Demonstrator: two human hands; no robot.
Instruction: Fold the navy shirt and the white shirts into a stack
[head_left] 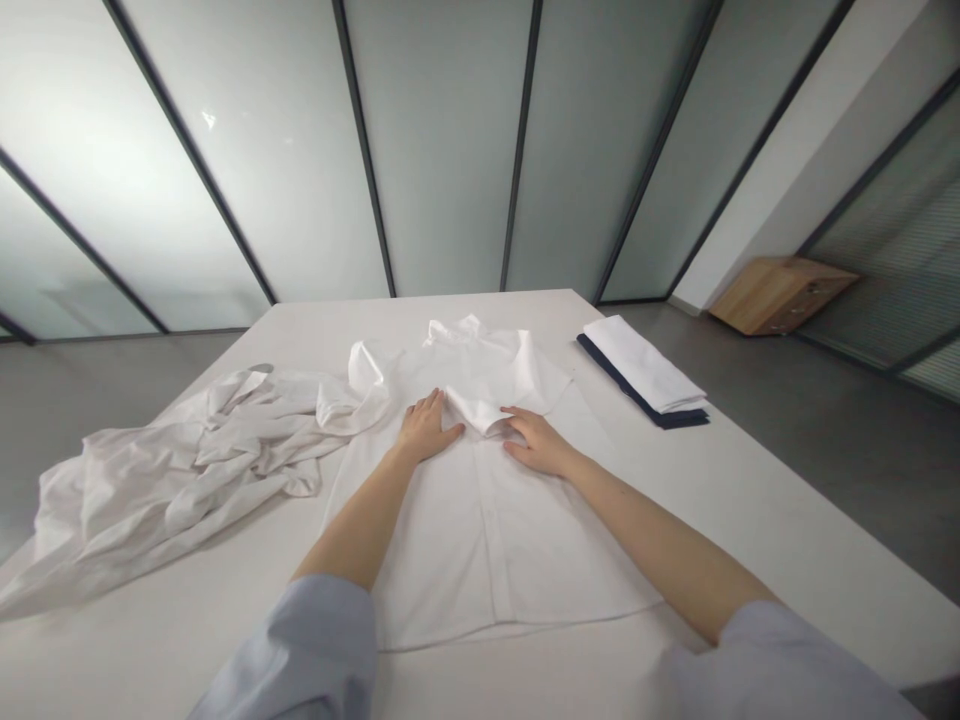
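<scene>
Biggest thing here is the frosted panel wall (450,150), then the white table (810,540) in front of it. Off past the right edge there's a wooden cabinet (780,292) on the floor (739,360), well apart from everything else. The white shirt (442,550) is laid out mid-table, hem toward the near side, its far part rumpled up toward the far edge. A crumpled white pile (180,480) hogs the left edge and runs right up against the shirt; can't tell exactly where one stops. Near the right edge, a folded white cloth (645,365) sits on a navy one (682,419), clear of the shirt. Both forearms cross over the shirt. The left hand (426,428) rests on it, grip loose, thumb spread from the fingers. The right hand (541,442) is at a raised fold (476,412); can't tell if that grip is pinching. Tiny grey bit (262,368) behind the pile, no clue what.
</scene>
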